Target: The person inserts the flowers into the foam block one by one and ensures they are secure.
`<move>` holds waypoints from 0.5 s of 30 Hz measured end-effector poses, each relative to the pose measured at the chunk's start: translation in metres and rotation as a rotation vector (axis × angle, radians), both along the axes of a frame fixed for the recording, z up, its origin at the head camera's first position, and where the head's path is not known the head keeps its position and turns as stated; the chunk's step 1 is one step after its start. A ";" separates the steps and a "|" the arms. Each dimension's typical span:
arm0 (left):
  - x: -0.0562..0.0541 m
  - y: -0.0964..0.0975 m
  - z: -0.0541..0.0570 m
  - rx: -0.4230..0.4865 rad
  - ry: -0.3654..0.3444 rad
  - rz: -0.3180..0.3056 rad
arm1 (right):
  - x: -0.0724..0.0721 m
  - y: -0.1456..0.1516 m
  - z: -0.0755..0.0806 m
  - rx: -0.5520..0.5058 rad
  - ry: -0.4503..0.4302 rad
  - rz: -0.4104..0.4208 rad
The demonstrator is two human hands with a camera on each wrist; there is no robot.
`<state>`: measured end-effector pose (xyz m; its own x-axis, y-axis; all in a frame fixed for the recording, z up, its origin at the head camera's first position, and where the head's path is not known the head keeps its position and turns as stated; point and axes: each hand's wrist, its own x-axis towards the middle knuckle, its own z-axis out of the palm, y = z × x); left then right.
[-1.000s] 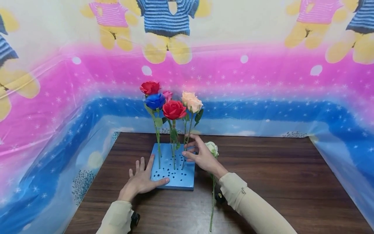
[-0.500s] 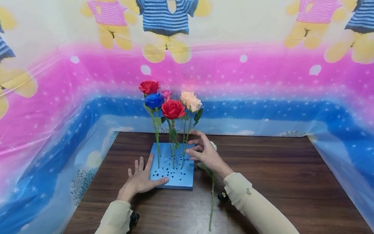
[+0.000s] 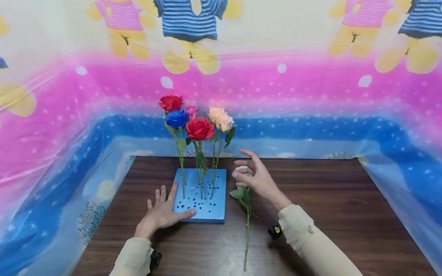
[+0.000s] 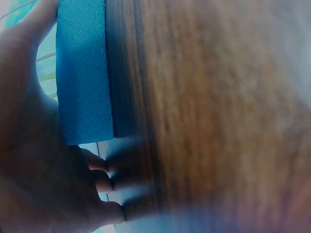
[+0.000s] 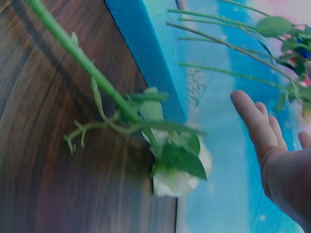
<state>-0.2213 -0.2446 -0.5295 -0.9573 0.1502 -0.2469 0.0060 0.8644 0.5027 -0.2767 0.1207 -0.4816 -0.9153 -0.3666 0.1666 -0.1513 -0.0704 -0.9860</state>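
My left hand [image 3: 160, 212] lies with spread fingers against the left side of a blue foam board [image 3: 217, 212] full of small holes, its thumb resting over the front part. Artificial roses stand upright in the board: a front red rose [image 3: 200, 128], a back red rose [image 3: 170, 102], a blue rose [image 3: 177, 119], a pink rose [image 3: 192, 111] and peach blooms [image 3: 221, 119]. To the board's right, a white rose [image 3: 247, 222] lies on the table. My right hand [image 3: 262, 180] hovers over its bloom, fingers loosely extended and holding nothing; the hand partly hides the bloom in the head view.
The dark wooden table [image 3: 328, 199] reaches to a patterned cloth backdrop [image 3: 262, 130] that rises behind and along both sides. A small black device [image 3: 275, 231] sits at the right wrist, another black device [image 3: 155, 259] at the left.
My right hand has left the peach rose's stem and moved right, over the white rose, its fingers opening. My left hand stays on the board. The view has shifted slightly.
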 end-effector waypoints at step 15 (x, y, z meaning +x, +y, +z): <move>-0.002 0.002 0.002 -0.001 -0.021 -0.005 | 0.014 0.047 -0.002 -0.063 -0.105 -0.095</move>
